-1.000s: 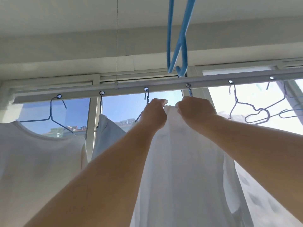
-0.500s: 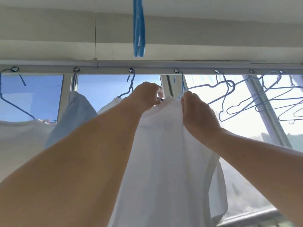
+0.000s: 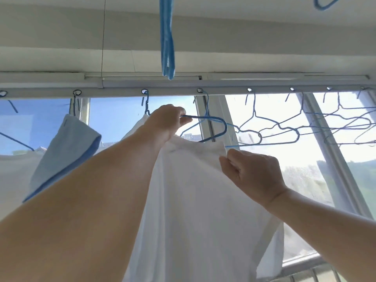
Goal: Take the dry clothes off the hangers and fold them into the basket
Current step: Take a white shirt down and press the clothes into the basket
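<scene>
Right hand: I see my right hand nearest the camera, fingers curled and pinching the top edge of the white garment at its right corner.
Left hand: my left hand reaches higher, its fingers curled round the wire of the blue hanger, just above the cloth.
White garment: it hangs long and loose between my two arms. Its top edge sits under the hanger's arm; I judge it is half off. I cannot tell whether any cloth is hooked over the far shoulder of the hanger.
Hanger in hand: its hook is in a hole of the drying rail, so the hanger itself is not down.
Still hung: to the left a light blue garment hangs from the rail, and another white garment at the left edge.
Already bare: to the right, several empty hangers dangle from the rail against the window, so I judge some pieces are done.
Basket: not in view, so I cannot say what is folded.
Left to do: as I read it, free this garment, fold it, then take the two on the left.
</scene>
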`<control>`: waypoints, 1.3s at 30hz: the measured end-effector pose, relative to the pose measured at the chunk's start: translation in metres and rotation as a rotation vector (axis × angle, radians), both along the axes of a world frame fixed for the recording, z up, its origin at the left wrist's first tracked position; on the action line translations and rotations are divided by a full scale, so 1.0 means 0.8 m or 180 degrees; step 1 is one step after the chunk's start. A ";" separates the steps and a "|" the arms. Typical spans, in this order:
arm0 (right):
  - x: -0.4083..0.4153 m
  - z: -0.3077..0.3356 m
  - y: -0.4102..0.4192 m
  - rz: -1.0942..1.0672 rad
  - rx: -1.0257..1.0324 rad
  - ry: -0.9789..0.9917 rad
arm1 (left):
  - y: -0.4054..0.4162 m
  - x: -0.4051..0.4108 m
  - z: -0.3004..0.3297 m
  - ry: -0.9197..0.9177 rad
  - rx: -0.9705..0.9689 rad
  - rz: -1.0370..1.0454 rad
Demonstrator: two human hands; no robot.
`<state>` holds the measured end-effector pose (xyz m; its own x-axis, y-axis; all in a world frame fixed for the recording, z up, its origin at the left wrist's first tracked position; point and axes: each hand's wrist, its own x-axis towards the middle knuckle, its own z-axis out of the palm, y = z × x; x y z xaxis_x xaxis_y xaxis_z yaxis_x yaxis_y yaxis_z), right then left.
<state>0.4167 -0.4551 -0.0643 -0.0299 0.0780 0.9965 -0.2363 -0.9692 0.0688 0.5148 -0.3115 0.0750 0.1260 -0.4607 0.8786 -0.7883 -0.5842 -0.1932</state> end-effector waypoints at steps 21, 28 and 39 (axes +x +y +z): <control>0.114 0.037 0.062 0.1098 0.1790 0.0511 | 0.049 0.158 -0.095 0.1732 -0.1949 -0.0500; 0.171 0.057 0.067 0.1774 0.2532 0.0438 | 0.025 0.199 -0.052 0.1767 -0.1742 -0.0812; 0.187 0.033 0.022 0.1748 0.2736 0.0322 | -0.044 0.218 -0.006 0.1967 -0.2172 -0.2139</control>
